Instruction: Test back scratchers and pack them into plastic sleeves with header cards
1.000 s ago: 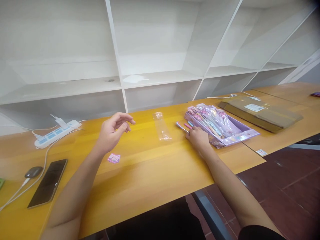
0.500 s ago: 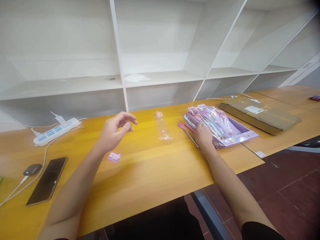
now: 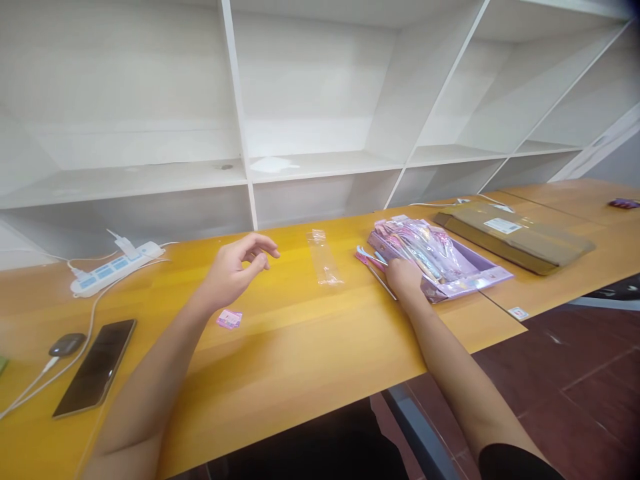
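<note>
My left hand (image 3: 237, 270) hangs above the table, fingers loosely curled and apart, holding nothing. My right hand (image 3: 404, 279) is closed at the left edge of a purple display box (image 3: 493, 277). A slim stick with a light blue end (image 3: 369, 254) sticks out from its fingers, which hide most of it. Just beside that hand lies a pink-headed stick (image 3: 363, 257) with a thin metal rod, like a back scratcher. Several clear-wrapped pink, blue and purple sticks (image 3: 417, 250) fill the box. Between my hands are an empty clear plastic sleeve (image 3: 324, 259) and a small pink-purple card (image 3: 229, 319).
A flat cardboard box (image 3: 520, 237) lies right of the display box. At the left are a power strip (image 3: 117, 268) with cables, a phone (image 3: 95, 369) and a small black case (image 3: 67, 344). White cubby shelves (image 3: 320, 170) stand along the back.
The light blue end has come from the box's edge down towards the table, with my right hand shifting slightly. My left hand stays nearly in place. The view has tilted a little.
</note>
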Available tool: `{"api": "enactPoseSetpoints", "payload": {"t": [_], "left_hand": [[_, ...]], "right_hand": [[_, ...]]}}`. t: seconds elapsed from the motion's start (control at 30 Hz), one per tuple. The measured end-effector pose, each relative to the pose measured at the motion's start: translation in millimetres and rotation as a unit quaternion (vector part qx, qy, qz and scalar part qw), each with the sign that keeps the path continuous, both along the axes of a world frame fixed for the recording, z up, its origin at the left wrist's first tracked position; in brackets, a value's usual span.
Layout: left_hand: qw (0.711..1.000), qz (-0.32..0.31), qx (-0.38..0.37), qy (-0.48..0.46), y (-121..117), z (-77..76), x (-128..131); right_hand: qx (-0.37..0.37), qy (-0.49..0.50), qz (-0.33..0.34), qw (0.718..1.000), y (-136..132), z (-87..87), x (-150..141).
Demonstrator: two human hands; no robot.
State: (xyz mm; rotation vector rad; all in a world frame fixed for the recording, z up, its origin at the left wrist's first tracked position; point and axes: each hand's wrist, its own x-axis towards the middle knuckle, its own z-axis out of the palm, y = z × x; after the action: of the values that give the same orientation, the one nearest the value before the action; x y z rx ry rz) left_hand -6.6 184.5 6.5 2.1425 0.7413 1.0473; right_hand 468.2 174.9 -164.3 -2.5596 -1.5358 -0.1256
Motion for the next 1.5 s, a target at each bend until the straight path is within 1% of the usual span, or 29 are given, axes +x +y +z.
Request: {"api": "enactPoseSetpoints", "payload": {"t": [0.07,0.17,0.23,0.3,0.37,0.43,0.47,0.53,0.57,0.6,0.63,0.7,0.73,0.8,0.83,0.87,0.9,0.97,1.03,1.1,1.17,1.2,1.27,1.33,1.4,1.43,1.5], "left_hand": [[1.000,0.004,-0.002,0.006,0.0,0.2,0.0],[1.000,0.006,0.000,0.015,-0.7,2.0,-0.9],[1.000,0.009,0.000,0.023,-1.6,4.0,-2.2],[0.999,0.012,-0.005,0.031,-2.1,5.3,-3.8],[0.999,0.014,-0.016,0.041,-1.2,4.0,-4.5],[0.998,0.013,-0.037,0.050,1.2,-0.2,-3.6],[0.997,0.013,-0.051,0.056,2.7,-3.0,-2.4],[0.995,0.018,-0.079,0.061,4.7,-8.2,1.0],[0.994,0.022,-0.091,0.056,4.7,-9.9,2.8],[0.994,0.025,-0.099,0.044,3.8,-10.7,4.3],[0.994,0.027,-0.105,0.022,1.9,-10.3,5.3],[0.993,0.022,-0.109,-0.042,-4.8,-6.5,5.2],[0.991,0.020,-0.107,-0.076,-9.2,-3.5,4.1],[0.986,0.042,-0.082,-0.135,-18.9,3.7,0.1],[0.984,0.058,-0.068,-0.154,-23.5,7.4,-2.4],[0.982,0.073,-0.054,-0.165,-27.6,10.8,-5.0],[0.981,0.084,-0.043,-0.167,-30.8,13.7,-7.5],[0.985,0.091,-0.035,-0.145,-34.8,18.0,-11.6],[0.991,0.080,-0.037,-0.099,-35.9,20.4,-14.4],[0.996,0.072,-0.037,-0.042,-36.1,22.1,-15.9],[0.996,0.082,-0.025,0.011,-36.8,23.9,-16.3],[0.995,0.089,-0.017,0.029,-37.5,24.9,-16.3],[0.994,0.100,-0.002,0.049,-39.5,26.5,-16.0],[0.993,0.103,0.014,0.057,-41.6,27.3,-15.8],[0.991,0.108,0.038,0.073,-43.3,27.3,-16.0],[0.989,0.112,0.052,0.083,-43.9,27.2,-16.1],[0.984,0.120,0.079,0.103,-44.8,27.1,-16.7]], "right_hand": [[-0.001,0.013,-0.026,1.000,-0.7,2.2,-0.6],[-0.001,0.022,-0.039,0.999,-4.5,10.2,-4.4],[0.012,0.030,-0.051,0.998,-7.2,21.2,-10.2],[0.054,0.071,-0.048,0.995,-8.0,37.8,-20.0],[0.105,0.127,-0.013,0.986,-5.6,59.6,-35.9],[0.137,0.170,0.053,0.974,-0.2,85.0,-59.8],[0.145,0.183,0.089,0.968,2.9,98.3,-75.3],[0.163,0.230,0.173,0.944,8.1,124.6,-113.3],[0.171,0.263,0.223,0.923,9.3,137.0,-135.3],[0.178,0.325,0.291,0.882,9.3,148.4,-158.5],[0.171,0.386,0.350,0.836,7.8,158.7,-182.2],[0.135,0.476,0.435,0.752,1.2,175.2,-227.2],[0.122,0.503,0.465,0.718,-3.3,181.6,-246.6],[0.110,0.550,0.510,0.652,-12.4,190.9,-276.2],[0.110,0.567,0.527,0.624,-16.2,194.1,-285.6],[0.111,0.575,0.543,0.602,-19.1,196.2,-291.5],[0.114,0.575,0.555,0.590,-21.0,197.4,-294.3],[0.144,0.567,0.559,0.588,-21.6,197.3,-292.4],[0.206,0.578,0.525,0.589,-19.0,195.9,-284.2],[0.287,0.589,0.479,0.584,-15.0,195.5,-272.9],[0.354,0.573,0.451,0.586,-11.9,197.7,-260.8],[0.373,0.567,0.444,0.585,-11.1,199.7,-255.1],[0.385,0.582,0.431,0.572,-11.5,204.9,-245.8],[0.377,0.618,0.425,0.544,-14.1,209.9,-240.3],[0.377,0.630,0.438,0.519,-18.3,213.0,-238.5],[0.378,0.628,0.448,0.511,-20.6,213.7,-238.8],[0.375,0.621,0.470,0.503,-25.0,213.4,-240.7]]}}
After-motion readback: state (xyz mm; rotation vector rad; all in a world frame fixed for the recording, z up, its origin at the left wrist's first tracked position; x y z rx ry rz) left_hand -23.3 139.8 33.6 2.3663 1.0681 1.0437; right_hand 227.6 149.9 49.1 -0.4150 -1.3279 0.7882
